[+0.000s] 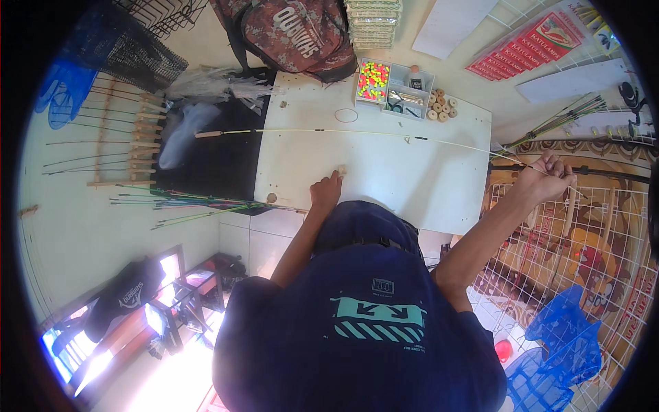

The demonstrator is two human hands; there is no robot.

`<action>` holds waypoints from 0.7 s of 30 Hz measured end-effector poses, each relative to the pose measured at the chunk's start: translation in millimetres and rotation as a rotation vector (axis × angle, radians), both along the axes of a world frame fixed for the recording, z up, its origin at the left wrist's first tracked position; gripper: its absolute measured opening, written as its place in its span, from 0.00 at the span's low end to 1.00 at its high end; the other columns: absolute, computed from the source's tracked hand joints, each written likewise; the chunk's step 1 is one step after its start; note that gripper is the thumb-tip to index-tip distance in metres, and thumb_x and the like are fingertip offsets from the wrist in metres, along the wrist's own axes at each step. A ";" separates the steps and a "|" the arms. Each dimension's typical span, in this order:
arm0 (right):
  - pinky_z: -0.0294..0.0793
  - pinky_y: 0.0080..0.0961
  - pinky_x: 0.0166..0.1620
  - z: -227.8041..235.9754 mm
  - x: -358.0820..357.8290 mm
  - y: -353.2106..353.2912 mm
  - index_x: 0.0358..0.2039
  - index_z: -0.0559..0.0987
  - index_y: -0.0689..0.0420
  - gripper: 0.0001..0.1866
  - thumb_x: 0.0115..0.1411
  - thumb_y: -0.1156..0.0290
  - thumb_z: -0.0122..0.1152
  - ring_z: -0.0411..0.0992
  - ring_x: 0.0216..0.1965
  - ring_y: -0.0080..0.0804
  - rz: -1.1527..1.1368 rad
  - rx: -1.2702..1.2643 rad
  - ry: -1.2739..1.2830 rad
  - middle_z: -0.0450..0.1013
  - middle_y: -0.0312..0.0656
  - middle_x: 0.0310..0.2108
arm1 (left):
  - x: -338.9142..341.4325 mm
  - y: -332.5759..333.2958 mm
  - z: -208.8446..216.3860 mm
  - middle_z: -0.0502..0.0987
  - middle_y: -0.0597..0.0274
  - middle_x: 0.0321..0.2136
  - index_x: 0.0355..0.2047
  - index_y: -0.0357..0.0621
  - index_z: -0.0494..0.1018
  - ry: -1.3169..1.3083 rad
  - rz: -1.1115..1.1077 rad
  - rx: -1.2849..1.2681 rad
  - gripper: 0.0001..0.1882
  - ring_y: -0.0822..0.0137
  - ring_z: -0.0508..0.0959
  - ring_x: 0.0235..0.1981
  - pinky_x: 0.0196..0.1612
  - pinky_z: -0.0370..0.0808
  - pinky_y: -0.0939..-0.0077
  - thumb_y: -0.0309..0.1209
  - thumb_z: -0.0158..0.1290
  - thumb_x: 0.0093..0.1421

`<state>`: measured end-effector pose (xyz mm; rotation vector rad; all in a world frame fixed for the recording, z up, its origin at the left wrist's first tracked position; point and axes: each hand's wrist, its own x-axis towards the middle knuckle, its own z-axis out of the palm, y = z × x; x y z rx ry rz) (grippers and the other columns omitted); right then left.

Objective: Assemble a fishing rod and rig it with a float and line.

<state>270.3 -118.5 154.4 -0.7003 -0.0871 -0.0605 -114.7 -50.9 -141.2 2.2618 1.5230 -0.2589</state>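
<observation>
A thin pale-yellow fishing rod [295, 130] with a short tan handle lies across the white table, with dark bindings along it. Its thin end runs off the right edge to my right hand [549, 177], whose curled fingers grip it. By the table's near edge my left hand [326, 191] is closed, with a small tan piece [342, 169] at its fingertips. What that piece is cannot be made out. Beyond the rod lies a thin loop [346, 115], like a rubber band.
A divided tray [390, 103] with bright beads and a small bottle stands at the back, beside several cork rings [443, 105]. A camouflage backpack [295, 38] sits behind. Several thin rods [195, 200] stick out at the left; a wire grid [549, 233] stands right.
</observation>
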 end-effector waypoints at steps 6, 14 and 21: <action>0.57 0.24 0.26 -3.8 -2.8 -8.3 0.29 0.63 0.56 0.18 0.72 0.58 0.37 0.50 0.19 0.24 0.005 -0.007 -0.001 0.51 0.32 0.15 | 0.3 7.7 17.5 0.71 0.53 0.39 0.49 0.48 0.64 -0.313 0.363 -0.081 0.34 0.49 0.78 0.38 0.40 0.75 0.52 0.52 0.64 0.49; 0.56 0.23 0.25 -5.0 -10.7 -9.0 0.30 0.63 0.57 0.17 0.72 0.59 0.39 0.50 0.19 0.24 -0.010 -0.005 0.033 0.51 0.32 0.16 | 4.2 37.3 -0.6 0.72 0.54 0.41 0.43 0.47 0.76 -0.670 0.219 -0.177 0.22 0.53 0.75 0.45 0.49 0.73 0.58 0.37 0.67 0.49; 0.56 0.24 0.26 -3.1 -15.7 -8.4 0.29 0.63 0.57 0.17 0.72 0.59 0.39 0.51 0.20 0.24 -0.004 -0.015 0.017 0.52 0.32 0.16 | 0.1 38.5 9.1 0.78 0.53 0.34 0.37 0.38 0.77 -0.603 0.034 0.104 0.15 0.58 0.80 0.34 0.39 0.77 0.68 0.28 0.64 0.48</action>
